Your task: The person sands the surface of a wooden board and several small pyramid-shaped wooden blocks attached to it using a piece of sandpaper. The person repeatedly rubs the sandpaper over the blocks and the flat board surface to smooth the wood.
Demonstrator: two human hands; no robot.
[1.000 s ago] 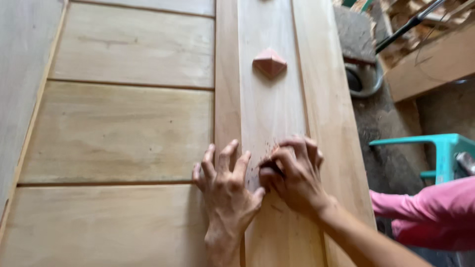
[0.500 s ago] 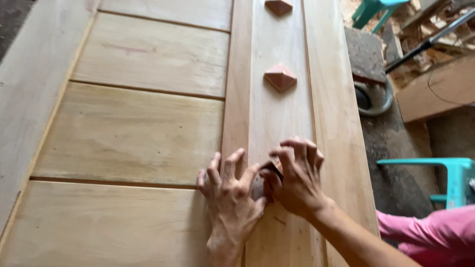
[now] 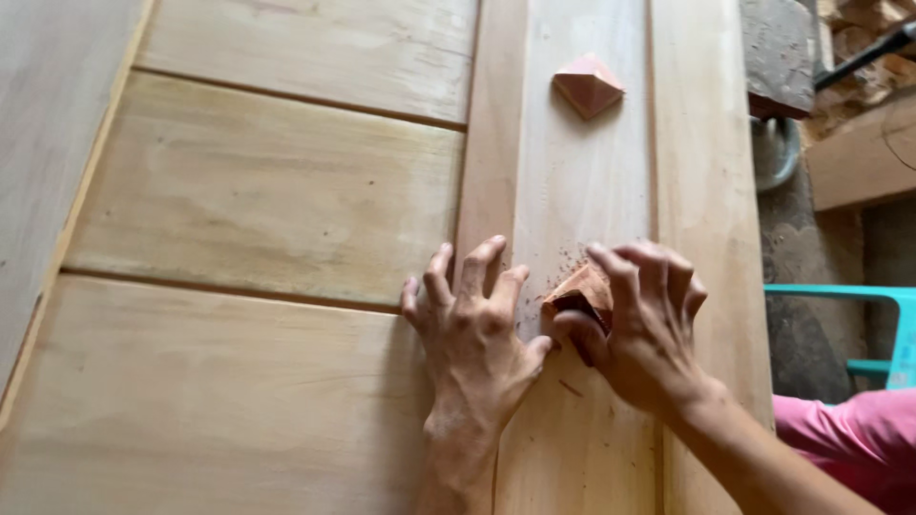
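A pale wooden door panel (image 3: 267,191) lies flat under me, with a raised vertical strip (image 3: 582,181) running up its right side. A reddish pyramid-shaped wooden stud (image 3: 588,84) sits fixed on that strip farther up. My right hand (image 3: 644,324) curls around a second reddish pyramid stud (image 3: 578,291) and holds it against the strip. Fine dark specks lie on the wood beside it. My left hand (image 3: 472,329) rests next to it with fingers spread and fingertips pressed on the strip's left edge, thumb close to the stud.
Right of the door there is dirt floor with a round metal ring (image 3: 778,148), a wooden plank (image 3: 859,157), a dark block (image 3: 778,52) and a teal plastic stool (image 3: 887,329). A pink cloth (image 3: 849,443) shows at the lower right.
The view shifted, so the door and hands sit more to the right in the frame. My right hand's fingers have opened a little, and the pyramid stud under them now shows.
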